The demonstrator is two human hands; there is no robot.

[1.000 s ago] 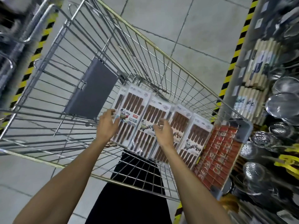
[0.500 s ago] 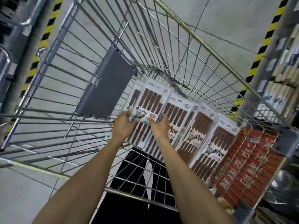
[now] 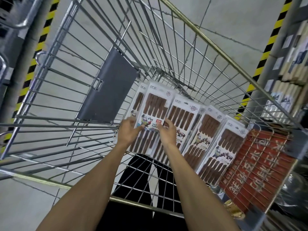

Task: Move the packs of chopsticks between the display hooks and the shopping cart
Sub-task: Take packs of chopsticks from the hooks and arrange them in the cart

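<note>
Several white packs of brown chopsticks lie overlapped in a row on the floor of the wire shopping cart [image 3: 216, 49]. The top pack [image 3: 155, 107] at the left end of the row covers another pack [image 3: 139, 99] beneath it. My left hand [image 3: 129, 133] holds the top pack at its left edge, fingers laid over the label. My right hand [image 3: 166, 133] grips its right edge with curled fingers. Other packs [image 3: 208, 130] [image 3: 228, 147] lie untouched to the right.
A grey plastic flap [image 3: 106, 87] hangs on the cart's left wall. A red printed seat panel [image 3: 256, 165] stands at the right end. Shelving with boxed goods [image 3: 290, 80] rises at the right behind a yellow-black striped post [image 3: 270, 42]. Dark trousers show below the cart.
My right hand has moved left from a middle pack to the leftmost top pack, joining my left hand there. The camera has come closer to the cart.
</note>
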